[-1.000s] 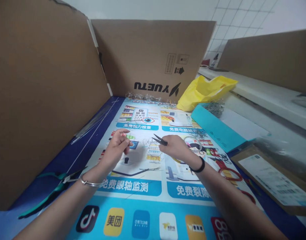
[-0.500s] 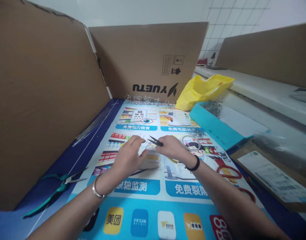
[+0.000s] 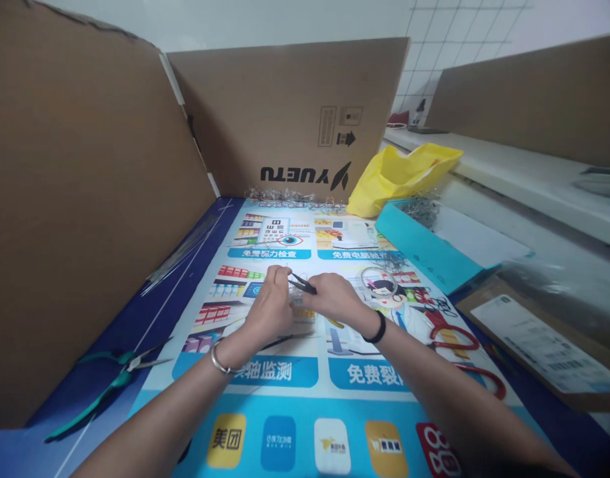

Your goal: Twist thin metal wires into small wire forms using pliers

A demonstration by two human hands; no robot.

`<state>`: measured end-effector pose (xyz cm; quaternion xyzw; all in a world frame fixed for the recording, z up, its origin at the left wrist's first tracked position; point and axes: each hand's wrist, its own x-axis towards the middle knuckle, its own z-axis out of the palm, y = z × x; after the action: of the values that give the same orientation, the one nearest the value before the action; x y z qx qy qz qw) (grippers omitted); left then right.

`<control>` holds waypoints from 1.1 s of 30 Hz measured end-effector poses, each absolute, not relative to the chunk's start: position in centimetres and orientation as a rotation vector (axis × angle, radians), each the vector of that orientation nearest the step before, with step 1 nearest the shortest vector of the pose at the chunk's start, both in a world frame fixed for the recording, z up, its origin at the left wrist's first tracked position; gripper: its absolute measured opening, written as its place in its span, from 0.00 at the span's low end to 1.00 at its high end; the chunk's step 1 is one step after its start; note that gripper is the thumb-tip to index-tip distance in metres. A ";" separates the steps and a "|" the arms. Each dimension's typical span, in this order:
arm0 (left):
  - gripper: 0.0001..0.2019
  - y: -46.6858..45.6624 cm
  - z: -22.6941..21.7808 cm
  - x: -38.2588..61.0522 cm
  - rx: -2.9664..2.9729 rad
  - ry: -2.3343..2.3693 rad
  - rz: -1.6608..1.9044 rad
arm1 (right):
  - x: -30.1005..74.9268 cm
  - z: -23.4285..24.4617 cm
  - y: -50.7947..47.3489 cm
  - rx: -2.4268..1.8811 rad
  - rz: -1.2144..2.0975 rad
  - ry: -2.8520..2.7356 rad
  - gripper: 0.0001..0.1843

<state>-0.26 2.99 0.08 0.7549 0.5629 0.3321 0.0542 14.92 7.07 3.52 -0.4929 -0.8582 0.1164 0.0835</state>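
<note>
In the middle of the printed mat (image 3: 285, 405), my right hand (image 3: 337, 300) grips a pair of small dark pliers (image 3: 303, 285) whose jaws point left. My left hand (image 3: 271, 304) is beside the tips of the pliers, its fingers pressed together in a pinch. Whatever lies between those fingers is hidden or too small to name. A clear round ring (image 3: 379, 284) rests on the mat beyond my right wrist, and red-handled scissors (image 3: 454, 337) lie right of my right forearm. To the left of my left forearm are green-handled cutters (image 3: 118, 382) with their blades apart.
Cardboard walls (image 3: 265, 113) stand at the back and left. At the right are a yellow bag (image 3: 384, 176), a turquoise box (image 3: 429, 255) with tangled wire pieces (image 3: 424, 211), and a labelled parcel (image 3: 543, 345). More small wire pieces (image 3: 295, 196) line the back edge.
My left hand's fingers have come together from being apart, and the hand has turned towards the pliers. The pliers have moved slightly left, up to the left fingertips.
</note>
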 end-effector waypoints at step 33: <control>0.19 3.8 -0.6 -1.3 2.224 1.682 1.010 | 15.6 1.8 8.9 -1.305 0.741 -2.404 0.15</control>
<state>-1.35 3.82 -0.62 0.7471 0.5649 0.3392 0.0877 15.55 8.93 1.78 -0.4551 -0.8382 0.2584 0.1534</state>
